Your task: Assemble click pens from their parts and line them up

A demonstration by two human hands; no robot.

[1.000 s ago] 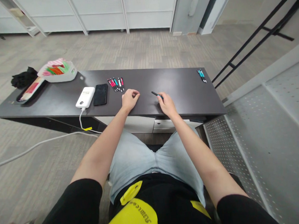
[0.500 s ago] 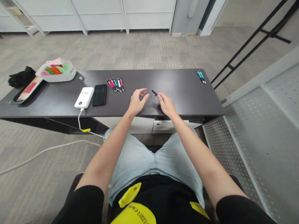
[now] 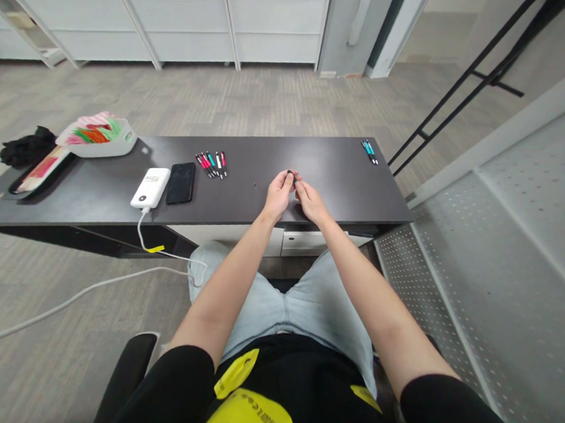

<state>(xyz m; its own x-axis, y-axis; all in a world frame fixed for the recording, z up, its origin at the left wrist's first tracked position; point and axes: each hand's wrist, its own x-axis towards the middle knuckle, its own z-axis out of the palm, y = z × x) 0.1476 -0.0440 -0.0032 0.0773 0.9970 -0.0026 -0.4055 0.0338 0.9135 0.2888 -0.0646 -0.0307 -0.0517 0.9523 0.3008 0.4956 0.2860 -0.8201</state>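
My left hand (image 3: 280, 193) and my right hand (image 3: 310, 200) meet above the dark table (image 3: 258, 216). Between their fingertips is a short black pen (image 3: 290, 172); just its dark end shows, the rest being covered by my fingers. Both hands are closed on it. To the left lies a group of several pens (image 3: 212, 165) in pink, teal and white with black lower parts. A pair of teal pens (image 3: 369, 152) rests near the table's right end. A tiny dark bit (image 3: 255, 184), too small to name, lies left of my left hand.
Left of the pens are a black phone (image 3: 181, 183) and a white power bank (image 3: 150, 188) with a white cable (image 3: 140, 234). Farther left stand a white basket (image 3: 128, 142) of colourful items, a black tray (image 3: 40, 185) and a black cloth bundle (image 3: 27, 148).
My left hand has moved right and closed on the pen, beside my right hand. The tiny bit on the table now shows where my left hand was. The view has shifted slightly.
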